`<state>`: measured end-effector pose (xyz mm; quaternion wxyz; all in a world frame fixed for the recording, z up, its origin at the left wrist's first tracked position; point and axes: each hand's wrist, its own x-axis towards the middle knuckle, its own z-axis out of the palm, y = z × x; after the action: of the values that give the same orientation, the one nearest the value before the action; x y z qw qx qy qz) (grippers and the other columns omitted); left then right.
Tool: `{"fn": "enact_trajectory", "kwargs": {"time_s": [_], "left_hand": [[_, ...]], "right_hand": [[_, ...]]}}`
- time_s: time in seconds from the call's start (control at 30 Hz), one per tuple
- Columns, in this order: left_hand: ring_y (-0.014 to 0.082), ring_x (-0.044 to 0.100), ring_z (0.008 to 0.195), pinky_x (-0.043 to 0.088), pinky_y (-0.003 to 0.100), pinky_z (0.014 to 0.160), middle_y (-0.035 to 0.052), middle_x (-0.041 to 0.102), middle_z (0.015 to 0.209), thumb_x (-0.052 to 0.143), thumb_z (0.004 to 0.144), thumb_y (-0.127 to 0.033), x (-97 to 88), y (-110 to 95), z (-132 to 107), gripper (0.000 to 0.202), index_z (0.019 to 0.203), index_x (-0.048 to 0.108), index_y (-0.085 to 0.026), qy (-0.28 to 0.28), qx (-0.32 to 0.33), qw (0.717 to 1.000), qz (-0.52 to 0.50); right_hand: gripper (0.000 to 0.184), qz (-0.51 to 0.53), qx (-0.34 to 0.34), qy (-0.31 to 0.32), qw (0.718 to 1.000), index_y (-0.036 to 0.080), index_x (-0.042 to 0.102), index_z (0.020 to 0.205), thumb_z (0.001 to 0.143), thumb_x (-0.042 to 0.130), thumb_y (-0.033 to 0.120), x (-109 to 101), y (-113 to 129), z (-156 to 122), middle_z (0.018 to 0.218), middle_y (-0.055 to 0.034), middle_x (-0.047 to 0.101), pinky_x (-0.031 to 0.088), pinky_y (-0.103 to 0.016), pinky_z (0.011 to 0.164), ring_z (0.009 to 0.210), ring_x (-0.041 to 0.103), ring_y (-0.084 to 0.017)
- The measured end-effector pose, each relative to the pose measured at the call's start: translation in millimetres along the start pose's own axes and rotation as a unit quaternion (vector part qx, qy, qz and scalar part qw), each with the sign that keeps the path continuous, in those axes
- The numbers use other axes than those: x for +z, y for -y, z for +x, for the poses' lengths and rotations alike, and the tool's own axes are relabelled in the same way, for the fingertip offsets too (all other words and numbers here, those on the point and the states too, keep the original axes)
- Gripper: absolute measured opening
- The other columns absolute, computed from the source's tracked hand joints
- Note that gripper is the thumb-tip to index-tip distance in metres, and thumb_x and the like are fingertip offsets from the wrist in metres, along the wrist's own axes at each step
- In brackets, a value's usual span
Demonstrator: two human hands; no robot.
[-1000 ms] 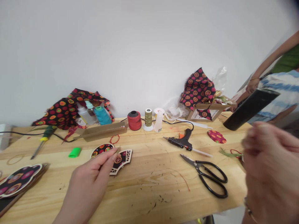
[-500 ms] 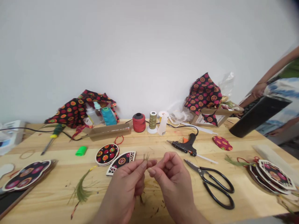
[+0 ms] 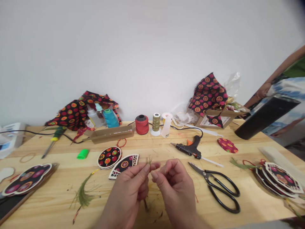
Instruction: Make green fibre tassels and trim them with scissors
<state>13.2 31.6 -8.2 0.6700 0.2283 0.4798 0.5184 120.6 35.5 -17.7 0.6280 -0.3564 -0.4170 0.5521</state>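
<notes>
In the head view, my left hand (image 3: pixel 133 187) pinches a small bunch of olive threads (image 3: pixel 148 159) between thumb and fingers, the ends sticking up. My right hand (image 3: pixel 175 186) is closed in a pinch right beside it; whatever is in those fingertips is too small to make out. Just beyond my left hand lie a fan-shaped ornament (image 3: pixel 125 164) and a round ornament (image 3: pixel 109 157), both with patterned fabric. An olive tassel (image 3: pixel 84 194) joins them by a yellow cord. To the right of my right hand rest black-handled scissors (image 3: pixel 215 186).
A hot glue gun (image 3: pixel 190 149) lies behind the scissors. Thread spools, red (image 3: pixel 142 124) and olive (image 3: pixel 156 123), stand near the wall by a cardboard tray (image 3: pixel 111 135). Stacked ornaments (image 3: pixel 278 181) sit at right. A person's arm (image 3: pixel 281 74) shows beyond a black roll (image 3: pixel 267 117).
My right hand has shifted very slightly downward, its fingers still pinched near the left fingertips. The left hand keeps its hold on the threads.
</notes>
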Motion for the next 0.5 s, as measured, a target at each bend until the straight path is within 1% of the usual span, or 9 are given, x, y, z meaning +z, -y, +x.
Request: {"fn": "enact_trajectory", "kwargs": {"time_s": [0.07,0.13,0.2,0.27,0.33,0.37,0.43,0.5], "left_hand": [[0.0060,0.014,0.046,0.012,0.020,0.041,-0.0105,0.024,0.047,0.070,0.073,-0.032,-1.4,0.7,1.0,0.022,0.081,0.073,-0.012,0.003,0.000,1.000,0.002],[0.0062,0.013,0.045,0.012,0.020,0.041,-0.0107,0.023,0.047,0.069,0.074,-0.032,-2.1,1.8,1.4,0.022,0.081,0.073,-0.012,0.009,0.001,1.000,0.003],[0.0060,0.013,0.045,0.012,0.020,0.041,-0.0105,0.024,0.046,0.070,0.073,-0.031,-2.0,3.0,1.4,0.019,0.078,0.073,-0.013,0.014,-0.004,1.000,-0.001],[0.0057,0.014,0.045,0.012,0.020,0.041,-0.0099,0.026,0.047,0.071,0.071,-0.029,-1.3,3.7,1.2,0.015,0.072,0.071,-0.013,0.020,-0.010,1.000,-0.012],[0.0054,0.015,0.046,0.013,0.019,0.041,-0.0087,0.029,0.049,0.072,0.070,-0.027,-0.7,3.9,1.0,0.015,0.066,0.069,-0.013,0.023,-0.013,0.999,-0.021],[0.0053,0.016,0.047,0.013,0.019,0.042,-0.0079,0.032,0.050,0.072,0.070,-0.026,-0.6,3.7,0.8,0.015,0.065,0.068,-0.013,0.023,-0.013,0.999,-0.022],[0.0052,0.017,0.047,0.014,0.018,0.042,-0.0067,0.036,0.051,0.072,0.070,-0.026,-1.0,3.2,0.4,0.015,0.064,0.068,-0.013,0.021,-0.013,0.999,-0.021],[0.0051,0.017,0.047,0.013,0.018,0.041,-0.0069,0.035,0.051,0.072,0.070,-0.025,-1.8,2.8,-0.3,0.015,0.064,0.068,-0.012,0.020,-0.011,1.000,-0.022]], "right_hand": [[0.020,-0.039,-0.053,-0.011,0.998,0.020,0.048,0.070,0.074,0.066,0.012,-0.2,5.1,-1.8,0.060,0.0064,0.058,0.049,-0.011,0.053,0.056,0.060,-0.006],[0.018,-0.086,-0.117,-0.030,0.989,0.021,0.049,0.071,0.076,0.063,0.011,-0.1,8.8,-3.5,0.062,0.0066,0.058,0.048,-0.011,0.053,0.055,0.059,-0.005],[0.019,-0.144,-0.177,-0.048,0.972,0.022,0.048,0.071,0.078,0.060,0.009,0.2,8.5,-5.1,0.065,0.0064,0.059,0.048,-0.011,0.054,0.056,0.059,-0.005],[0.019,-0.212,-0.214,-0.053,0.952,0.022,0.049,0.070,0.078,0.059,0.009,0.0,3.7,-6.4,0.066,0.0059,0.060,0.048,-0.012,0.056,0.058,0.060,-0.006],[0.018,-0.262,-0.214,-0.034,0.940,0.022,0.050,0.070,0.079,0.058,0.009,-0.6,-3.3,-7.1,0.067,0.0051,0.061,0.048,-0.014,0.058,0.060,0.060,-0.007],[0.017,-0.271,-0.203,-0.019,0.941,0.022,0.050,0.070,0.080,0.058,0.009,-1.1,-6.7,-7.3,0.067,0.0047,0.061,0.048,-0.014,0.057,0.060,0.060,-0.007],[0.017,-0.260,-0.172,0.009,0.950,0.021,0.049,0.071,0.081,0.056,0.011,-1.8,-11.8,-7.7,0.068,0.0042,0.061,0.047,-0.014,0.054,0.057,0.059,-0.007],[0.016,-0.240,-0.147,0.022,0.959,0.021,0.048,0.070,0.082,0.055,0.012,-2.1,-14.3,-7.9,0.069,0.0036,0.062,0.046,-0.014,0.052,0.055,0.058,-0.007]]}}
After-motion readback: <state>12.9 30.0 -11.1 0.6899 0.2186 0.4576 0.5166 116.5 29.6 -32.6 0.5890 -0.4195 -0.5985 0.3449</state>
